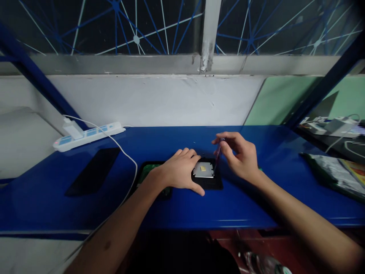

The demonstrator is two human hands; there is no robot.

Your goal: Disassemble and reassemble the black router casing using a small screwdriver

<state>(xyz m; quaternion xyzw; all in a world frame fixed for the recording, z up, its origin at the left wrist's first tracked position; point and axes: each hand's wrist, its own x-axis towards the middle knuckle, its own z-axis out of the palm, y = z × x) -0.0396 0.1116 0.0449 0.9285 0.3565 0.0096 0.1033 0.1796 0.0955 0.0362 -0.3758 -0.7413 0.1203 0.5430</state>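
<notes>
A silver metal plate (208, 173) with a small yellow square on it sits in a black casing (215, 185) on the blue table. My left hand (182, 169) lies over the left side of this casing, fingers stretched and thumb spread. Part of a green circuit board (150, 167) in a dark frame shows beneath my left wrist. Pinched in my right hand (238, 154) is a thin screwdriver (218, 152) with a purplish handle. It stands nearly upright, its tip down at the plate's right edge; whether it touches a screw I cannot tell.
A white power strip (94, 134) with a plugged-in charger lies at the back left, its white cable (129, 156) running forward past my left arm. A black flat panel (94, 171) is nearby. Plastic packets (339, 173) lie at the right. Blue table (182, 217) edge in front.
</notes>
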